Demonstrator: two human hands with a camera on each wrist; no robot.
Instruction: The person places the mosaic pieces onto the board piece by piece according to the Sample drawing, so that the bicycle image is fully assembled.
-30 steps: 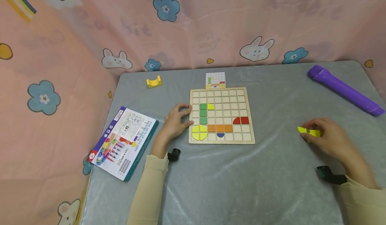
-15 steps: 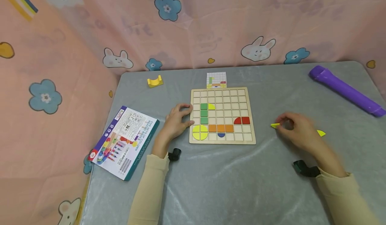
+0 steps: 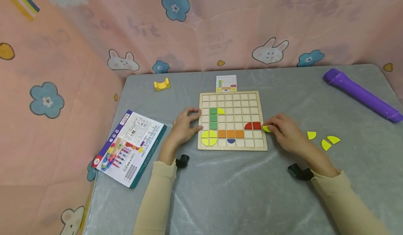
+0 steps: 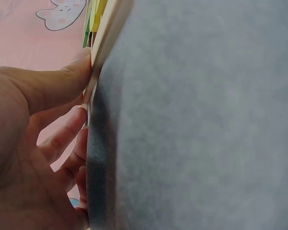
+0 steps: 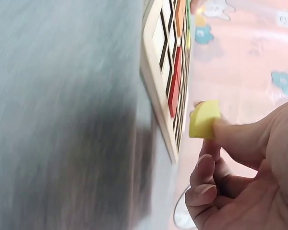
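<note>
A square wooden grid board (image 3: 245, 103) lies mid-table. Green and orange squares, red pieces, a small blue half-round and yellow quarter-circles fill some of its cells. My left hand (image 3: 184, 127) rests against its left edge, thumb and fingers apart along the rim. In the left wrist view, the thumb (image 4: 62, 84) touches that edge. My right hand (image 3: 288, 133) pinches a yellow quarter-circle tile (image 5: 204, 120) between thumb and finger, just beside the board's right edge. Behind the right hand lie three loose yellow quarter-circles, one of them a yellow tile (image 3: 326, 144).
A small pattern card (image 3: 226, 82) sits at the board's far edge. To the left lies a boxed set (image 3: 130, 149), with a yellow arch block (image 3: 162, 84) behind it. A purple tube-like object (image 3: 360, 94) lies at the far right. A printed curtain (image 3: 201, 28) hangs behind the table.
My right hand has moved left to the board's edge, carrying one yellow quarter-circle tile. Three others from the yellow bunch now lie apart on the table. My left hand has stayed put.
</note>
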